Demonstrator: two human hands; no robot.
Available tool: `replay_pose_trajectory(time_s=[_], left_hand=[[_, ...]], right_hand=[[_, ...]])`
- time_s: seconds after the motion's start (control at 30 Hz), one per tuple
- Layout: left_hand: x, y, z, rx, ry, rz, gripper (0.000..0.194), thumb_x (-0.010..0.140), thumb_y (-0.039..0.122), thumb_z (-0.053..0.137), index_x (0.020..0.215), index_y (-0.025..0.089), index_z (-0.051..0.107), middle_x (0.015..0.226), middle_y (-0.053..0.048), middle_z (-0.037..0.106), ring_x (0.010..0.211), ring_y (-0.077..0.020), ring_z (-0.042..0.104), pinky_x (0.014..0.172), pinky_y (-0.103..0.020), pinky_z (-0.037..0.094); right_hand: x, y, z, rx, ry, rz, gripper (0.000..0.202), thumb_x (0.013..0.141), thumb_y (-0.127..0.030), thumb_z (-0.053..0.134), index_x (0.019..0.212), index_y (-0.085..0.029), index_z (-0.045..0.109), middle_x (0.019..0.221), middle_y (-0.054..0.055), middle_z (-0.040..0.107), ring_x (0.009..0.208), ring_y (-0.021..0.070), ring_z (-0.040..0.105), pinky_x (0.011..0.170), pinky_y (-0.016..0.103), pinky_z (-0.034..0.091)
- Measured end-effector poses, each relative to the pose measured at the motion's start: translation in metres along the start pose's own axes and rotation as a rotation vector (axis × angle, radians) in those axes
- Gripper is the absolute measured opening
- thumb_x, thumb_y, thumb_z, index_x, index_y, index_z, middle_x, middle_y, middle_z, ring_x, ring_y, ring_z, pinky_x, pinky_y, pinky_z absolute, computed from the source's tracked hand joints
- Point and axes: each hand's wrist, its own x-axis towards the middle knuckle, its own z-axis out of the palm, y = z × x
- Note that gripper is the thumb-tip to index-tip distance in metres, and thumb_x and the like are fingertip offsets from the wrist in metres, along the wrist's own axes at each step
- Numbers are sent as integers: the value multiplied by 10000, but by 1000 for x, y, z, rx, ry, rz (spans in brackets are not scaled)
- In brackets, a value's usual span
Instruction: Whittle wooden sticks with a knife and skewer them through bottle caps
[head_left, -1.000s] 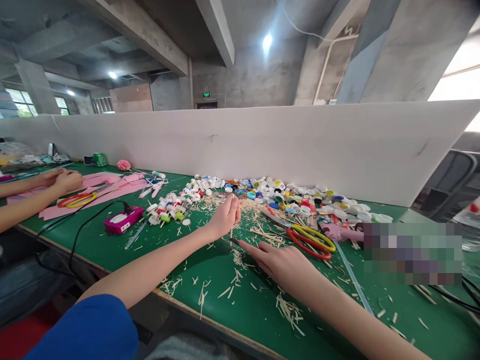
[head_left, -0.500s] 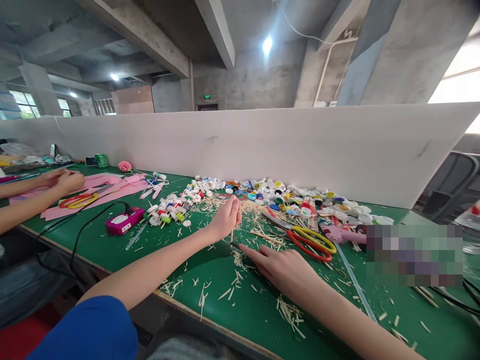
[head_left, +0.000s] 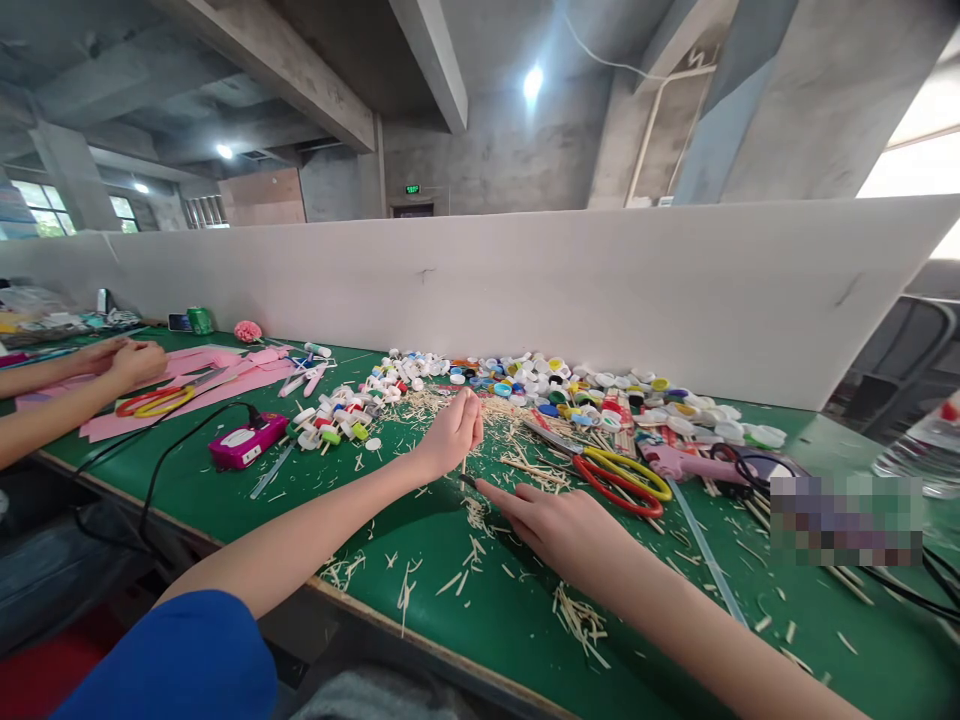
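The stick at six o'clock is bare wood. At four, the scissor handles look like glossy plastic.

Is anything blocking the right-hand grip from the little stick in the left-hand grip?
Nothing visible does: the dark tool in the right-hand grip has its tip close by the stick, below the left-hand grip. Shavings lie on the table.
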Motion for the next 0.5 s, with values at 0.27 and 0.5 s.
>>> replay_pose_trajectory(time_s=[0.27, 0.5], left_hand=[[-1, 0, 0, 1, 6, 6, 489, 952, 547, 167, 700, 193, 390, 512, 43, 436, 484, -72, 398, 587, -243, 381], [0, -3, 0, -12, 8, 1, 452, 950, 550, 171, 744, 203, 375, 517, 53, 434, 477, -76, 389, 568, -239, 378]], right_hand=[[1, 0, -2, 81, -20, 6, 504, 918, -206, 357, 1420, -246, 388, 784, 26, 623, 451, 75, 405, 434, 275, 157], [-1, -1, -9, 198, -114, 35, 477, 948, -221, 318, 1412, -301, 390, 849, 31, 653, 584, 114, 566, 470, 245, 281]])
